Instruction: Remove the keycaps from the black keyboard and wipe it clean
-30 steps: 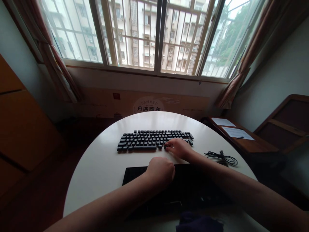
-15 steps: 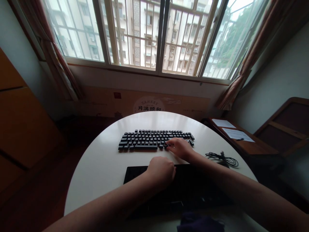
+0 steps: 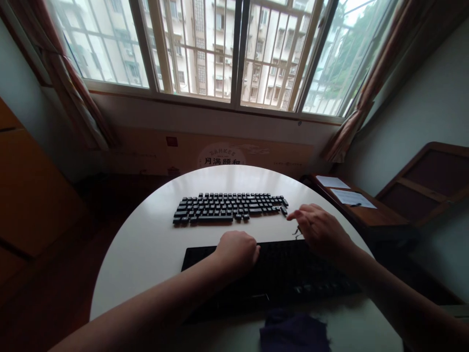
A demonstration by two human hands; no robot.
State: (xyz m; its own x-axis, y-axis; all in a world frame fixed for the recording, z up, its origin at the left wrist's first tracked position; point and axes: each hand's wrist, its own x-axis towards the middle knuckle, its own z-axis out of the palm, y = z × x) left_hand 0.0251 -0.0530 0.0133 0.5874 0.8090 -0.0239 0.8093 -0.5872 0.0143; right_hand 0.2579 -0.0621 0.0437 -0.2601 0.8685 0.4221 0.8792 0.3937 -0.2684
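A set of black keycaps (image 3: 229,208) lies in keyboard order on the round white table (image 3: 146,254). In front of it sits a dark keyboard base (image 3: 286,281). My left hand (image 3: 236,252) is a closed fist and rests on the upper left edge of that base. My right hand (image 3: 322,230) hovers just right of the keycaps, above the base's far right corner. Its fingers are bent and pressed together, with a small dark bit below the fingertips that I cannot make out. It covers the black cable seen earlier.
A purple cloth (image 3: 295,335) lies at the table's near edge. To the right stands a low wooden side table (image 3: 370,217) with papers (image 3: 351,197) and a pen. A barred window (image 3: 234,54), curtains and a cardboard box (image 3: 220,154) fill the back.
My right hand has lifted off the right end of the keycap rows and moved right and towards me. The left fist has stayed on the base. The camera has shifted slightly.
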